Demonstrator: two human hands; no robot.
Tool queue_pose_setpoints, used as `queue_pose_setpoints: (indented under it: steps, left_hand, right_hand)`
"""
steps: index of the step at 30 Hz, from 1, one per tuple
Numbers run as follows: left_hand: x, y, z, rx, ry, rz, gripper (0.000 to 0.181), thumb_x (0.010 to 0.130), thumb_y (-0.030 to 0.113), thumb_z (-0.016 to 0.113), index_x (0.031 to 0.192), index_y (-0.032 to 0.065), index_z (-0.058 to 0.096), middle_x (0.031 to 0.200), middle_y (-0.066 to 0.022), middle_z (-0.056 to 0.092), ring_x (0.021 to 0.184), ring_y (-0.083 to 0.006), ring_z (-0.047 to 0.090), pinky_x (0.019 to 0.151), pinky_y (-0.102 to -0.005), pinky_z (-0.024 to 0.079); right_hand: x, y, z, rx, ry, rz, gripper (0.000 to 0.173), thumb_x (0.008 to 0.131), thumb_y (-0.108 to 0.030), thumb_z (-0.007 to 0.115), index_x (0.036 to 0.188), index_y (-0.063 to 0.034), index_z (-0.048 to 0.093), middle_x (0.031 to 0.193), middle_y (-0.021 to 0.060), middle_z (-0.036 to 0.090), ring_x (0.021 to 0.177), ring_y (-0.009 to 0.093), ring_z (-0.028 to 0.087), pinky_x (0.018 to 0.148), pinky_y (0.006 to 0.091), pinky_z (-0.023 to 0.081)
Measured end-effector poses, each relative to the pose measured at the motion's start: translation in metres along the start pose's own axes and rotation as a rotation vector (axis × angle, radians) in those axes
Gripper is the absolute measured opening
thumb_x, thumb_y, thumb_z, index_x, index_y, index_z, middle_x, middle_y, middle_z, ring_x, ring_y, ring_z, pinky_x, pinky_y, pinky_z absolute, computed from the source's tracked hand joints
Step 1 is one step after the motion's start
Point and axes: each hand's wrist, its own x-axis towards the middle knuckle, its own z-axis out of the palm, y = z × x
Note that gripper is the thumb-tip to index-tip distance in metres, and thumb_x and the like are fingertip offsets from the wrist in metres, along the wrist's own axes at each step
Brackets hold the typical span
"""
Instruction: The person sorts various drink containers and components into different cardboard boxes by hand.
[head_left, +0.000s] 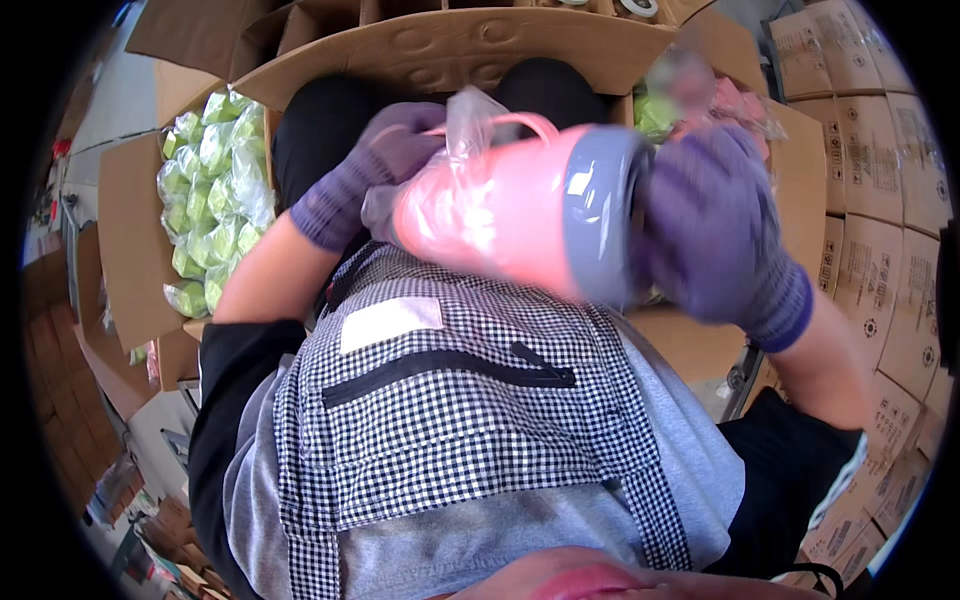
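A pink pitcher-shaped vessel (510, 210) with a grey band at one end and a pink handle lies sideways above my lap, with clear plastic film (470, 127) around part of it. My left hand (397, 150), in a purple knit glove, is at the handle side and narrower end, its fingers partly hidden by the vessel and film. At the grey end is my right hand (705, 225), in a matching glove and blurred; its fingers are hidden, so whether it grips the rim or only touches it does not show.
A divided cardboard box (450, 45) stands in front, with lidded containers (636, 9) at its far right. Green bagged pieces (214, 195) fill a box at left; pink and green bagged pieces (731, 105) lie in one at right. Cartons (870, 165) are stacked along the right.
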Motion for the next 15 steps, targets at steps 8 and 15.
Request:
queue_pose_setpoints:
  steps: [8, 15]
  left_hand:
    - [-0.042, 0.067, 0.022, 1.165, 0.687, 0.582, 0.028, 0.063, 0.025, 0.075, 0.083, 0.0073, 0.067, 0.080, -0.0107, 0.064, 0.076, -0.0338, 0.064, 0.067, -0.0408, 0.050]
    - [-0.031, 0.089, 0.042, 1.324, 0.577, 0.783, 0.022, 0.064, 0.018, 0.074, 0.082, 0.0085, 0.066, 0.090, -0.0097, 0.066, 0.078, -0.0323, 0.065, 0.071, -0.0386, 0.050]
  right_hand:
    - [-0.055, 0.009, 0.144, 0.831, 0.349, 0.602, 0.037, 0.098, -0.017, 0.056, 0.126, 0.0073, 0.058, 0.115, 0.0211, 0.067, 0.110, 0.035, 0.064, 0.097, 0.0413, 0.049]
    - [-0.081, 0.008, 0.196, 0.697, 0.400, 0.776, 0.025, 0.098, -0.017, 0.056, 0.114, -0.0011, 0.068, 0.105, 0.0139, 0.069, 0.099, 0.024, 0.067, 0.086, 0.0363, 0.053]
